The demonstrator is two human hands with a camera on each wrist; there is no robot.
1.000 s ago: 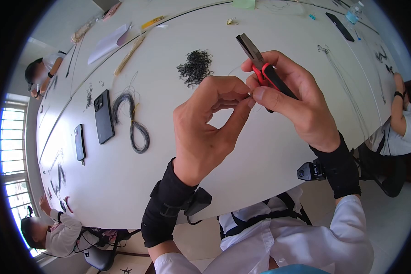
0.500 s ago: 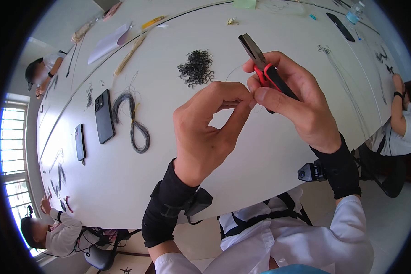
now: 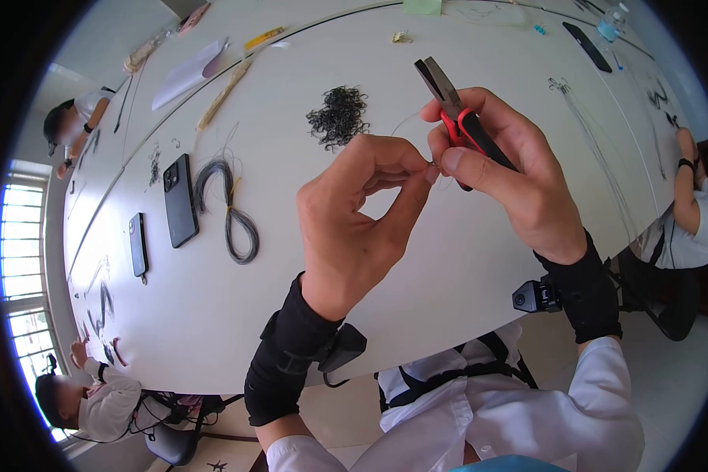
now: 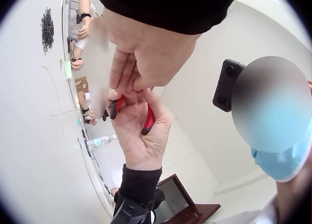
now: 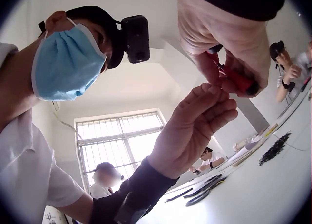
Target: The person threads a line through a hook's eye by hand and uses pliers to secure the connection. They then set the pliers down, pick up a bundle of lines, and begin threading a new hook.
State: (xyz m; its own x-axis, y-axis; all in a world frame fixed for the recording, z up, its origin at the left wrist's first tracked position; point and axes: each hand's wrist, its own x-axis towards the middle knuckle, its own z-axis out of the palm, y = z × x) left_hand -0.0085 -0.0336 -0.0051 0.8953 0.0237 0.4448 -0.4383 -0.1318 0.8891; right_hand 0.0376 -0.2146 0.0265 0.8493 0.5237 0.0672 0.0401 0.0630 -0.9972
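My right hand (image 3: 519, 169) holds red-and-black pliers (image 3: 484, 145) against its palm, with their dark metal nose pointing up and away. Between the thumb and fingertips of my left hand (image 3: 354, 212) is a tiny dark piece (image 3: 432, 164), mostly hidden by skin. The right thumb and forefinger meet the left fingertips right at this piece. A thin pale line (image 3: 405, 122) curves out behind the fingers. In the right wrist view, the red pliers handle (image 5: 239, 80) lies across the curled right fingers. Beyond the hands sits a pile of small black hooks (image 3: 337, 116) on the white table (image 3: 291, 315).
Left of the hands lie a looped bundle of grey line (image 3: 248, 236), a large dark phone (image 3: 181, 200) and a smaller one (image 3: 138, 245). Long lines with hooks (image 3: 582, 118) stretch along the right side. A water bottle (image 3: 610, 23) stands far right. Other people sit around the table.
The pliers and right hand have shifted slightly to the right. The tiny piece, hidden half a second ago, shows again between the fingertips. The hands otherwise stay together.
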